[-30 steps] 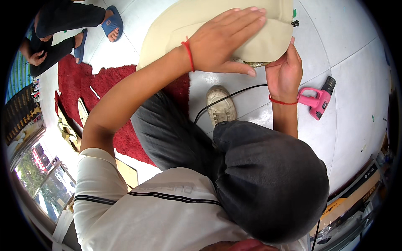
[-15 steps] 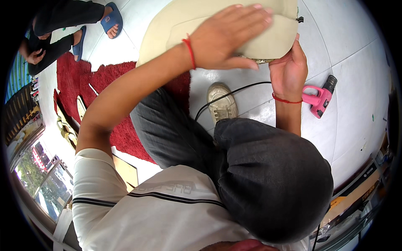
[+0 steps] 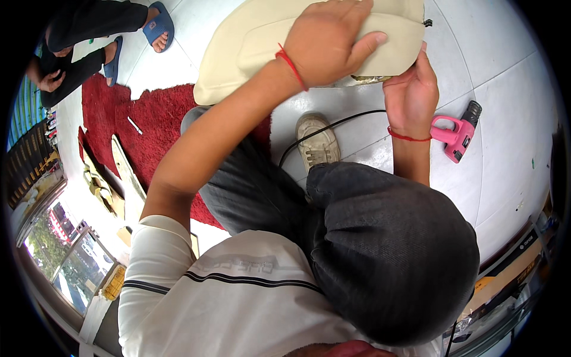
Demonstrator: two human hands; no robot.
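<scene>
A beige panel (image 3: 256, 53) with a smooth, rounded covering lies at the top middle of the view, its far side cut off by the picture's rim. My left hand (image 3: 327, 47) rests palm down on its surface, thumb spread away from the fingers. At the panel's near right corner my right hand (image 3: 412, 98) grips the edge, thumb up along the side and fingers hidden underneath. Some rough, darker material shows at the lower edge between the two hands. A small black clip-like piece (image 3: 427, 23) sits at the panel's right edge.
A pink heat gun (image 3: 459, 135) lies on the white tiled floor beside my right wrist. A black cord (image 3: 339, 125) crosses over my shoe (image 3: 315, 141). Left are a red rug (image 3: 157, 119), a white pen-like stick (image 3: 135, 125), cut strips (image 3: 126, 166) and another person's sandalled foot (image 3: 159, 30).
My left hand has slid a little toward me across the panel, its thumb now turned upward and farther from the edge. My right hand keeps its place at the corner.
</scene>
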